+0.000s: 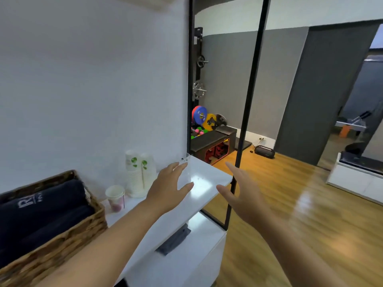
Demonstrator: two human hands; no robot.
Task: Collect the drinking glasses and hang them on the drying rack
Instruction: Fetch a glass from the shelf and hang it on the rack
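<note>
Running from the lower left toward the far corner by the wall, the white shelf (pixel 182 206) is the landmark for everything else. Beyond its far end stands a tall black-framed mirror (pixel 226 79), its glass showing coloured weight plates (pixel 204 119) and a wooden floor. At the near left end of the shelf sits a wicker basket (pixel 68 230) filled with rolled dark towels (pixel 41 212). Below the shelf's front edge is a white cabinet top (pixel 199 241) with a dark folded cloth (pixel 174 239) lying on it.

Over the middle of the shelf the left hand (pixel 165 189) reaches forward, palm down, fingers straight and spread, holding nothing; I cannot tell whether its fingertips touch anything. Off the shelf's front edge, to the right, the right hand (pixel 242 191) is likewise spread and empty, hovering in front of the mirror frame.

Against the wall at the back of the shelf stand two stacks of paper cups (pixel 138 175), upside down and printed with green leaves. Just in front of them, nearer the basket, a single paper cup (pixel 115 196) stands upright.

At the far corner of the shelf, next to the mirror frame and just past the left hand's fingertips, is a clear drinking glass (pixel 186 158), faint and blurred.
</note>
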